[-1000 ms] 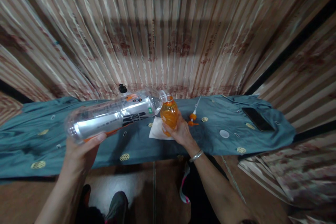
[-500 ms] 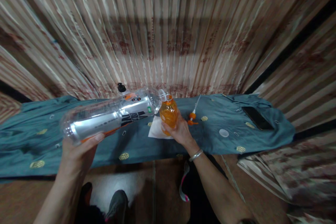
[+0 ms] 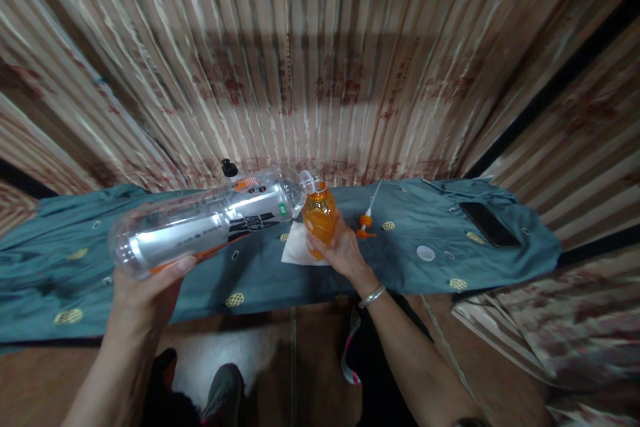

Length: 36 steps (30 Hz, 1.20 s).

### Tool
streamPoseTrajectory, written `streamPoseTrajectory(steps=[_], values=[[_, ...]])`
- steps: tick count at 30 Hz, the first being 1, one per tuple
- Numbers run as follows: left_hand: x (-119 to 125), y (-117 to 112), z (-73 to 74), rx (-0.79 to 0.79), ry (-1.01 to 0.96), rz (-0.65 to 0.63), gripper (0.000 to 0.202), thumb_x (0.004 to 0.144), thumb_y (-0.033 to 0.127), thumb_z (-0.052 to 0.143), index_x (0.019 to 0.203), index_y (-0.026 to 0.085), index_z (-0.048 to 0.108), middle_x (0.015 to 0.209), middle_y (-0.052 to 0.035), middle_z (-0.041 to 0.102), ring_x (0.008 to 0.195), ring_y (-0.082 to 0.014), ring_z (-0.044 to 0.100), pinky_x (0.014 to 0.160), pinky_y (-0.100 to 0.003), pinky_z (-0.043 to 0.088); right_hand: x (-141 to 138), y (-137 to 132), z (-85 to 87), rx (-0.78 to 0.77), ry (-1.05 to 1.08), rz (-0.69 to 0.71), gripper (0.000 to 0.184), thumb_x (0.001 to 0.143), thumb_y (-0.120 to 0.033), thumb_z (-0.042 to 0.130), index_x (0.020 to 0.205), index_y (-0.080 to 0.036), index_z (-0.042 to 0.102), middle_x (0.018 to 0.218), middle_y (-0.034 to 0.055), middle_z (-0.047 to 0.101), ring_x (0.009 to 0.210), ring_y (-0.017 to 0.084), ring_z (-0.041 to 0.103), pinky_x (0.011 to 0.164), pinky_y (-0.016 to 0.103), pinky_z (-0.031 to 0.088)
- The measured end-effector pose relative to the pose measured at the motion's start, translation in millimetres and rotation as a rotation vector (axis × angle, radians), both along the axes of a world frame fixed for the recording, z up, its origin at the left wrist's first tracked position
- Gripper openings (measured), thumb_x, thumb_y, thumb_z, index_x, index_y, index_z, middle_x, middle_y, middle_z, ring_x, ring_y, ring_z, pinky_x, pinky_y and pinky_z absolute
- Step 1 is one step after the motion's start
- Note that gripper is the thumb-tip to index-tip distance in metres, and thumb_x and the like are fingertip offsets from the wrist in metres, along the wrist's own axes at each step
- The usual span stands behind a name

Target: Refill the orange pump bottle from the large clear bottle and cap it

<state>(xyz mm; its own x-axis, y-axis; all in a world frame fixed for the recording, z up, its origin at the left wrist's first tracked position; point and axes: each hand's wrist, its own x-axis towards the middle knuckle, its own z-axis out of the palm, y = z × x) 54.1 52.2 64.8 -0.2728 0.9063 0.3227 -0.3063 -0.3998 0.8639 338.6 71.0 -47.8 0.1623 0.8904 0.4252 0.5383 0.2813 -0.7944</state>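
My left hand (image 3: 143,290) grips the base end of a large clear plastic bottle (image 3: 200,221) with a silver label, tipped nearly level with its open neck right over the mouth of a small orange bottle (image 3: 319,217). My right hand (image 3: 341,248) is wrapped round that small orange bottle, which stands upright on a white paper square (image 3: 296,250). Both rest above a table draped in teal cloth (image 3: 410,273). An orange pump top with a thin tube (image 3: 367,221) lies just right of the small bottle.
A black cap (image 3: 229,168) sits behind the big bottle. A white round lid (image 3: 426,253) and a dark phone (image 3: 489,224) lie further right on the cloth. A striped curtain (image 3: 320,67) hangs close behind. My shoe (image 3: 224,392) shows on the floor below.
The large bottle's base end has drifted slightly left and up, with its neck staying at the small bottle. My right hand has stayed put.
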Motion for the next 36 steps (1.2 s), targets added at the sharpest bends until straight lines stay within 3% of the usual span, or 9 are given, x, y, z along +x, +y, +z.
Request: streamPoseTrajectory(steps=[5,14,20,26,30,36], values=[[-0.5,-1.6,1.8,-0.018,0.031,0.026,0.077,0.036,0.016,0.107,0.106,0.033,0.077,0.115,0.0025,0.077,0.101,-0.0223,0.074,0.072,-0.029,0.07,0.2,1.3,-3.3,-0.001,-0.008,-0.021,0.077,0.084,-0.037,0.083,0.153,-0.022,0.051,0.135,0.0137,0.08,0.12,0.035,0.081,0.105,0.053,0.066],[-1.7,-1.9,-1.8,-0.042,0.016,0.031,0.082,0.034,0.017,0.108,0.109,0.036,0.08,0.118,0.0027,0.078,0.106,-0.0218,0.074,0.087,-0.03,0.069,-0.2,0.2,-1.9,-0.014,0.022,-0.008,0.077,0.084,-0.039,0.081,0.153,-0.022,0.052,0.136,0.0142,0.08,0.123,0.035,0.079,0.108,0.054,0.065],[0.2,-3.2,-1.6,-0.045,-0.015,-0.002,0.077,0.037,0.014,0.107,0.105,0.037,0.08,0.119,0.0025,0.078,0.102,-0.0235,0.074,0.066,-0.031,0.072,0.6,-0.1,0.0,-0.042,0.045,-0.002,0.078,0.083,-0.041,0.081,0.152,-0.02,0.052,0.136,0.0158,0.079,0.123,0.035,0.079,0.109,0.055,0.064],[1.7,-2.8,-0.2,-0.072,0.025,0.014,0.078,0.035,0.019,0.108,0.107,0.033,0.081,0.12,-0.0029,0.079,0.104,-0.026,0.074,0.065,-0.032,0.072,0.8,0.5,-0.8,-0.03,0.025,-0.004,0.077,0.084,-0.041,0.081,0.152,-0.02,0.052,0.135,0.0153,0.08,0.123,0.035,0.079,0.109,0.054,0.064],[3.9,-6.4,1.2,-0.084,0.027,0.016,0.082,0.034,0.019,0.107,0.109,0.035,0.079,0.119,-0.0017,0.079,0.104,-0.0269,0.074,0.061,-0.032,0.071,0.8,0.1,-1.0,-0.022,0.012,-0.012,0.078,0.084,-0.041,0.082,0.153,-0.02,0.05,0.137,0.0151,0.079,0.125,0.034,0.078,0.11,0.053,0.064],[-0.5,-6.4,-1.5,-0.089,0.074,-0.03,0.078,0.045,0.021,0.106,0.116,0.031,0.075,0.131,-0.0068,0.08,0.106,-0.0273,0.077,0.067,-0.032,0.072,0.4,-0.7,1.4,-0.016,0.017,0.0,0.075,0.085,-0.04,0.08,0.151,-0.022,0.05,0.137,0.0136,0.079,0.122,0.034,0.079,0.107,0.053,0.065]])
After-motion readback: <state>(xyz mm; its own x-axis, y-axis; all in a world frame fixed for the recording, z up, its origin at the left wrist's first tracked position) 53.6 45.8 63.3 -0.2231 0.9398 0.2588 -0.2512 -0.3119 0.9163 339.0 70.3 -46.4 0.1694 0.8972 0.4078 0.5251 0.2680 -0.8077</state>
